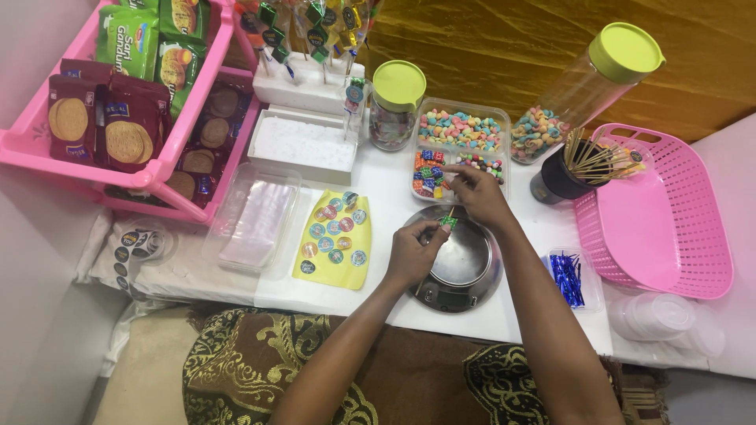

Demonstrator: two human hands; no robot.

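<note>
Left hand (411,253) pinched on a small green wrapped candy (448,222), held just over the near-left rim of the round steel scale (465,264). Long axis of the candy too small to tell. Right hand (476,193) just beyond, fingers closed among sweets in the clear divided tray (461,149). Left of the grip, yellow sticker sheet (335,236). Right, bare white tabletop (535,228), then pink basket (669,228).

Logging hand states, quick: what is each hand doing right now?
Left hand: closed, pinching a small green candy above the scale.
Right hand: fingers curled into the candy tray; hold cannot be told.
</note>
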